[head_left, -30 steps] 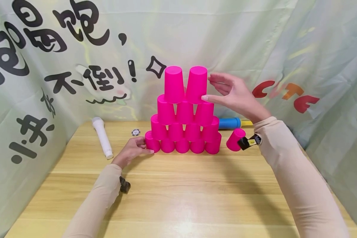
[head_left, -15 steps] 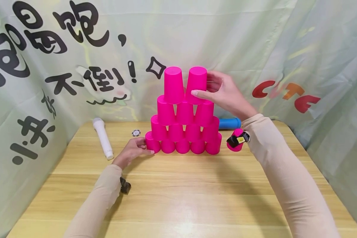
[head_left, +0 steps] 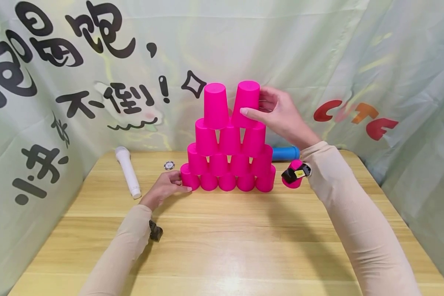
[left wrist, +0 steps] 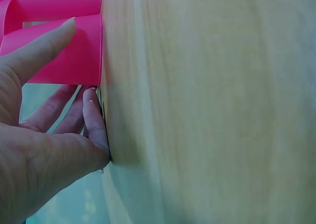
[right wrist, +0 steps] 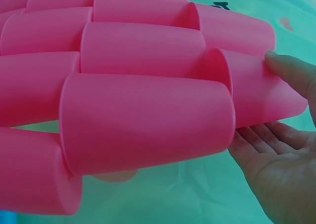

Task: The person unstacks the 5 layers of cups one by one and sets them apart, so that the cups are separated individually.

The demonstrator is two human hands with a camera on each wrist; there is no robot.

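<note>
Upside-down pink cups form a stepped pyramid of several rows, with two cups at the top. My right hand (head_left: 281, 113) holds the top right cup (head_left: 247, 96), thumb across its front and fingers behind. That cup leans a little to the right, and a gap shows at its rim in the right wrist view, where it is the far cup (right wrist: 266, 93). Beside it stands the top left cup (head_left: 215, 107). Down at the table, my left hand (head_left: 164, 187) spans the bottom row's leftmost cup (head_left: 189, 177), thumb over the front (left wrist: 81, 61), fingers at its outer side.
One more pink cup (head_left: 292, 183) stands right of the pyramid, partly hidden by the black wrist camera (head_left: 295, 173). A blue cylinder (head_left: 285, 153) lies behind. To the left are a white microphone (head_left: 128, 172) and a poker chip (head_left: 169, 165). Printed cloth (head_left: 288, 45) hangs around the wooden table (head_left: 222, 246).
My right hand has moved left onto the top right cup and taken hold of it. The cup has since risen slightly and tilted. My left hand stays at the bottom left cup.
</note>
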